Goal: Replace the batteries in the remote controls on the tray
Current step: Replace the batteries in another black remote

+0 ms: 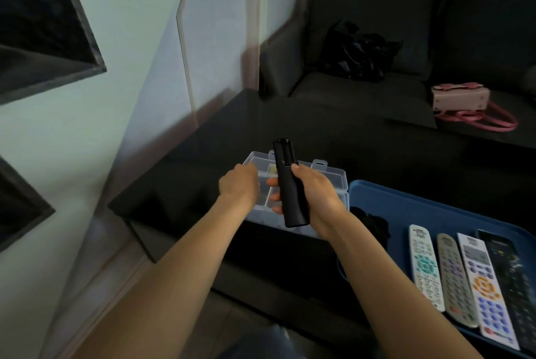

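The black remote [290, 184] is sitting at the frame's centre, back side up with its battery bay open at the 12 o'clock end, over the clear plastic box [327, 176]. The right hand [314, 193] is gripping it around the lower half, thumb lying on the back just below the bay, fingers wrapping underneath. The left hand [239, 183] is reaching into the box at 9 o'clock of the remote; its fingers are hidden, so I cannot tell what they are doing. At 4 o'clock, the blue tray [406, 199] is carrying four remotes [464, 277] lying side by side. At 1 o'clock, a pink handbag [461, 97] is resting by the dark sofa [377, 10].
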